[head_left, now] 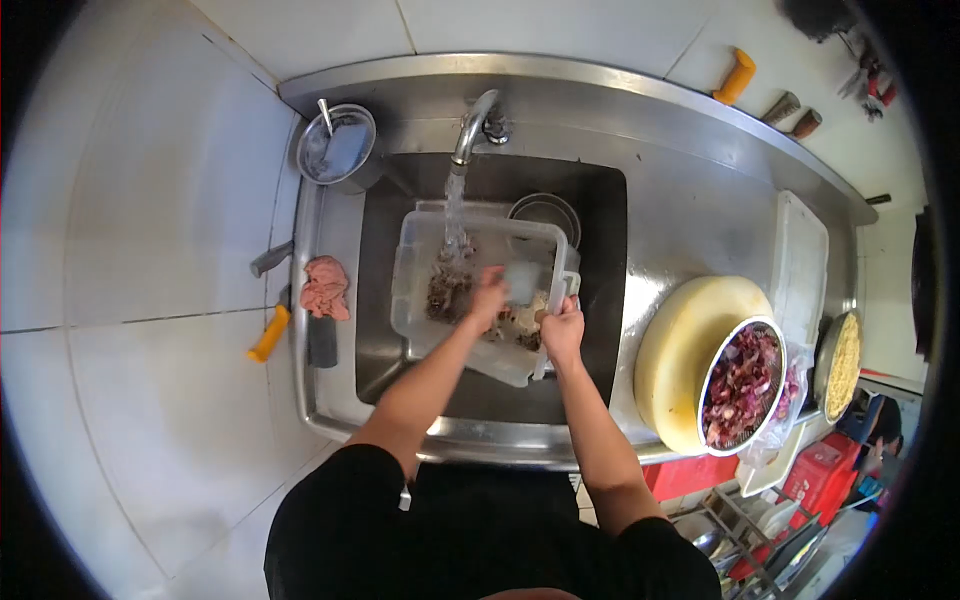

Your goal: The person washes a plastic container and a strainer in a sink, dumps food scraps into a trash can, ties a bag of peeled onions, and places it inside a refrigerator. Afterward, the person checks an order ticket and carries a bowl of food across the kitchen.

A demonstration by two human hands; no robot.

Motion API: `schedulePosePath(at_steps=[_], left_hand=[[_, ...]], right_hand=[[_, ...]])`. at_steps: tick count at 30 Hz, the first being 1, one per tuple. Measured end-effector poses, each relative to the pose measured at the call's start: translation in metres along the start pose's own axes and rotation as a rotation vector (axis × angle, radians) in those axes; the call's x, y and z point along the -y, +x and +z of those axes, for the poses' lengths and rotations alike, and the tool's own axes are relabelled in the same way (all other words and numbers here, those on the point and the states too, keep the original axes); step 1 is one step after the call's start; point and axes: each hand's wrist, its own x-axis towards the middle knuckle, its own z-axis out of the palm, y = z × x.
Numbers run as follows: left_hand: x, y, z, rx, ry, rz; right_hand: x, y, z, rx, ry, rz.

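A clear plastic tub (410, 290) sits tilted in the steel sink, with dark brown bits and pale scraps at its bottom. My right hand (562, 328) is closed round the tub's right-hand rim by its handle. Inside the tub, my left hand (487, 297) is smeared by motion, so its fingers cannot be made out. Beside it is a pale bluish blur (522, 282); whether the hand holds it is unclear. Water runs from the tap (472, 130) into the tub's far side. Behind the tub a round metal bowl (545, 207) is partly hidden.
On the left ledge stand a metal pot (340, 150) with a spoon and a pink cloth (325, 288). At right, a colander of chopped purple onion (743, 385) leans on a thick round yellowish board (680, 350). A white tray (802, 260) lies behind them.
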Motion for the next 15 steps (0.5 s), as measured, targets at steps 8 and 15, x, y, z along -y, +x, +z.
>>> schedulePosePath(at_steps=[8,15], left_hand=[[0.061,0.077,0.009,-0.481,0.809,0.566],[0.048,0.117,0.058,-0.425,0.797,0.744]], right_hand=[[-0.006,0.015,0.014,-0.005,-0.001,-0.117],[-0.010,0.026,0.006,0.043,-0.022,-0.022]])
